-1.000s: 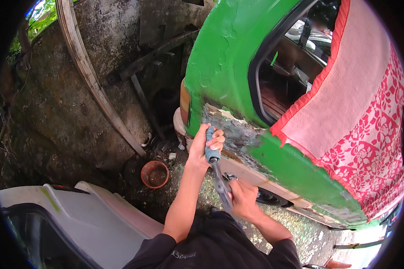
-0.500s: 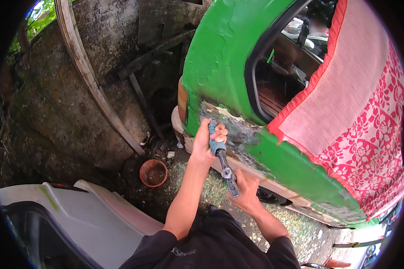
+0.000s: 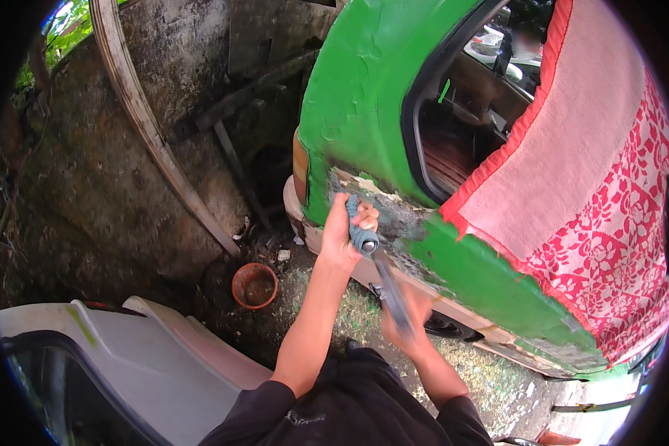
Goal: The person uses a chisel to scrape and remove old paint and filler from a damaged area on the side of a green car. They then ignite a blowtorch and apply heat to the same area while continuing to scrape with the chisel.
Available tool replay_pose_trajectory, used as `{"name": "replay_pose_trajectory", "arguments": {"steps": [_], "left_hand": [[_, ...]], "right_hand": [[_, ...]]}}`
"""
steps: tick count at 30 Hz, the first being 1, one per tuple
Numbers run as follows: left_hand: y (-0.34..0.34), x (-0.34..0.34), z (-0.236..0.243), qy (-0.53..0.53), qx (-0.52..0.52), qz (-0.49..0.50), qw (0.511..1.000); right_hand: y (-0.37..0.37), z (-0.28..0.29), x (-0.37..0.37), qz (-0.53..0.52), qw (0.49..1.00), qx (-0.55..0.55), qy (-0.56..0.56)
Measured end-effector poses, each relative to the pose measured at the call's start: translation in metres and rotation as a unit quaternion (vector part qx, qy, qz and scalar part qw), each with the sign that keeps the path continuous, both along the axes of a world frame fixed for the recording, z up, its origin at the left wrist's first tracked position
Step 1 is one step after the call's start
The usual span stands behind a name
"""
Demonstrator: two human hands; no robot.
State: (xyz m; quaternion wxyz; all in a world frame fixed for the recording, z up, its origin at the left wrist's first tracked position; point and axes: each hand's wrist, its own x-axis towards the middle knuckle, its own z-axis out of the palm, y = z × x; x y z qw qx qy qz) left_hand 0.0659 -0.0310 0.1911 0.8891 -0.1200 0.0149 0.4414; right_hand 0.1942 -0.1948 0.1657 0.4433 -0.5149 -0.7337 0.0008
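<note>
pot on ground left of car, cloth over car

Green car body; red-white floral cloth; terracotta pot.

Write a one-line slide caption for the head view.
Left hand and blurred right hand hold a blue-handled tool against the bare grey patch on a green car body.

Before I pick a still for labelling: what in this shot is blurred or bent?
Head view: the right hand and the tool's shaft smear with motion; the left hand is sharp; the wooden plank bows toward the rim; corners are black.
</note>
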Motion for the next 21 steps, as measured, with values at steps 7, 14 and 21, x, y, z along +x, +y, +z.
{"name": "replay_pose_trajectory", "arguments": {"steps": [7,14,21], "left_hand": [[0.001,0.008,0.002,-0.005,-0.015,0.001,1.0],[0.025,-0.012,-0.023,-0.044,-0.062,0.034,0.997],[-0.007,-0.007,-0.021,0.021,0.02,0.049,0.998]], "right_hand": [[-0.008,-0.039,0.007,0.016,0.966,0.093,0.243],[-0.009,-0.018,0.004,0.031,0.961,0.003,0.274],[0.0,-0.025,0.009,0.052,0.955,-0.06,0.286]]}}
